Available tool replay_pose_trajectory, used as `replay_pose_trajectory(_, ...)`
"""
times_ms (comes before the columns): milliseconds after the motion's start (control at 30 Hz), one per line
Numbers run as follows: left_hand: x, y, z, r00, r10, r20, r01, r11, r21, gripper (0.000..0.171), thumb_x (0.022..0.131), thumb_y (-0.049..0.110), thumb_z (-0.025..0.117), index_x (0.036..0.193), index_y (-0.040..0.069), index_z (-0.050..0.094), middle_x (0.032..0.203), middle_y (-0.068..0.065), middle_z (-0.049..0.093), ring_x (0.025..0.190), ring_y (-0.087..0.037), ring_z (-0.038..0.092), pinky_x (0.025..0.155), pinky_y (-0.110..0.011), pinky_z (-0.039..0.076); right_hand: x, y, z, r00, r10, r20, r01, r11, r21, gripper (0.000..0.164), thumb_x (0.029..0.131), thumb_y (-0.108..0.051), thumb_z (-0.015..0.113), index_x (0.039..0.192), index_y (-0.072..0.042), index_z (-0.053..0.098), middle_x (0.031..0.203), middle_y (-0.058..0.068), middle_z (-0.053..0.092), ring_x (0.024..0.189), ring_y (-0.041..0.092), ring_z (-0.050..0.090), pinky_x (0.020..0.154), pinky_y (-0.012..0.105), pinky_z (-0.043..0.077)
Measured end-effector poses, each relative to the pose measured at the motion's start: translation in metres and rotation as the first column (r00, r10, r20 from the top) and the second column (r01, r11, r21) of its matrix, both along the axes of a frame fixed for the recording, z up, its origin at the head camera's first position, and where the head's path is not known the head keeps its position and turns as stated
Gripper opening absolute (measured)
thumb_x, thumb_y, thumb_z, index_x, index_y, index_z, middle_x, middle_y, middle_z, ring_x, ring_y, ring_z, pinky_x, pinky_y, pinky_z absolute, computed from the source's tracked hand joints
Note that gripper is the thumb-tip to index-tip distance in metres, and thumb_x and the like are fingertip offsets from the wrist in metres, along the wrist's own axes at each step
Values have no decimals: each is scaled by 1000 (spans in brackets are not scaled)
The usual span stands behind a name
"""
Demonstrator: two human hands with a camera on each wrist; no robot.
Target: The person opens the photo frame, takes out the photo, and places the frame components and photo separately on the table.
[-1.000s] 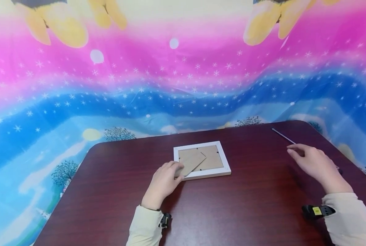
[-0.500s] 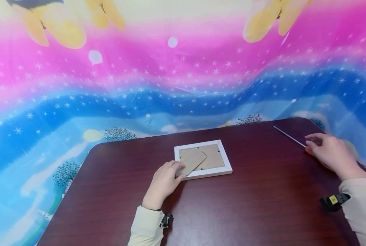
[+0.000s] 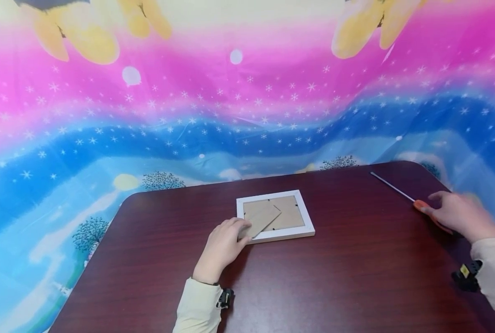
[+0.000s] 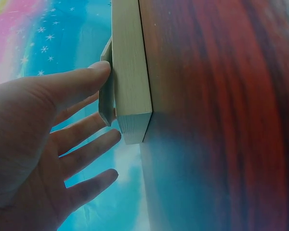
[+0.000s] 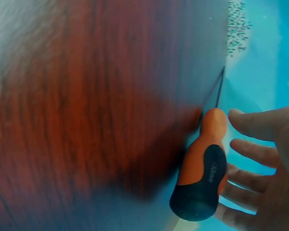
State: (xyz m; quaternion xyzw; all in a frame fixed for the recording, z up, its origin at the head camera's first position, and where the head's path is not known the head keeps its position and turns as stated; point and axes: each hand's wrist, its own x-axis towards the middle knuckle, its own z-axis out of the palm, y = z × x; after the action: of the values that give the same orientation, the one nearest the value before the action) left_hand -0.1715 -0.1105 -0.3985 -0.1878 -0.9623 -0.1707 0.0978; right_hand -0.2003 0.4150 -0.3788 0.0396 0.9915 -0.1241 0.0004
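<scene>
A white picture frame [image 3: 308, 223] lies back side up on the table, its brown backing board [image 3: 287, 217] showing, with small dark tabs along the edges. My left hand [image 3: 220, 245] is at its left end, pinching the cardboard stand flap [image 4: 106, 91] between thumb and fingers; the flap tilts slightly off the back. To the right lies a screwdriver [image 3: 421, 205] with a long metal shaft and an orange and black handle [image 5: 202, 168]. My right hand [image 3: 460, 213] is beside that handle, thumb and fingers spread and loosely bent around nothing.
The dark red wooden table [image 3: 335, 286] has a rounded far right corner near the screwdriver. A colourful cloth backdrop [image 3: 247, 115] with snowflakes hangs right behind the table's far edge. A black band [image 3: 467, 276] is on the right wrist.
My right hand has moved right and let go of the screwdriver, whose orange handle now shows on the table. The left hand and picture frame have stayed in place.
</scene>
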Motion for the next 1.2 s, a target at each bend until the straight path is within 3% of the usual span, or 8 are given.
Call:
replay_pose_trajectory(100, 0, 0, 0, 1000, 2, 0, -2, 1000, 3, 33, 83, 28, 68, 114, 17, 66, 117, -3, 68, 111, -21, 57, 93, -45, 50, -1, 3, -4, 998, 22, 60, -20, 999, -26, 80, 87, -41, 57, 118, 30, 37, 77, 35, 61, 58, 26, 50, 59, 50, 48)
replay_pose_trajectory(167, 0, -1, -1, 1000, 0, -7, 0, 1000, 4, 33, 83, 28, 68, 113, 17, 66, 116, -3, 68, 111, -21, 57, 93, -44, 50, -1, 5, -5, 994, 47, 98, -43, 998, -44, 83, 85, -43, 58, 116, 31, 35, 76, 35, 57, 58, 25, 49, 54, 42, 46)
replay_pose_trajectory(333, -1, -1, 0, 1000, -1, -6, 1, 1000, 0, 33, 83, 29, 68, 114, 17, 66, 116, -3, 68, 110, -21, 58, 92, -44, 51, -2, 10, -9, 983, 104, 150, -96, 993, -63, 79, 88, -55, 50, 103, 22, 41, 66, 13, 49, 57, 21, 44, 51, 33, 36)
replay_pose_trajectory(533, -1, -1, 0, 1000, 9, 19, -9, 1000, 10, 34, 83, 28, 68, 115, 17, 66, 118, -2, 67, 110, -21, 58, 94, -44, 50, -5, 12, -11, 984, 92, 152, -87, 995, -39, 72, 88, -56, 49, 98, 15, 45, 69, 13, 50, 59, 21, 43, 53, 35, 35)
replay_pose_trajectory(833, -1, -1, -1, 999, 10, 33, -10, 1000, 17, 34, 83, 28, 67, 116, 17, 66, 118, -2, 67, 111, -21, 58, 94, -45, 49, -5, 14, -11, 987, 76, 140, -76, 997, -5, 54, 90, -44, 51, 91, 10, 50, 67, 12, 50, 59, 22, 43, 52, 37, 37)
replay_pose_trajectory(1100, -1, 0, 0, 999, 8, 35, -8, 1000, 15, 34, 83, 28, 67, 116, 16, 66, 118, -3, 67, 110, -21, 58, 94, -44, 50, -3, 16, -14, 990, 89, 106, -90, 996, 1, 55, 93, -49, 43, 81, 5, 49, 61, 8, 47, 54, 20, 43, 50, 36, 37)
replay_pose_trajectory(1200, -1, -1, 0, 1000, 11, 27, -11, 1000, 11, 35, 83, 27, 68, 116, 16, 66, 120, -4, 66, 111, -22, 57, 94, -45, 50, -3, 15, -13, 993, 79, 88, -80, 997, 5, 46, 96, -36, 41, 83, 8, 45, 62, 11, 50, 53, 22, 45, 50, 37, 38)
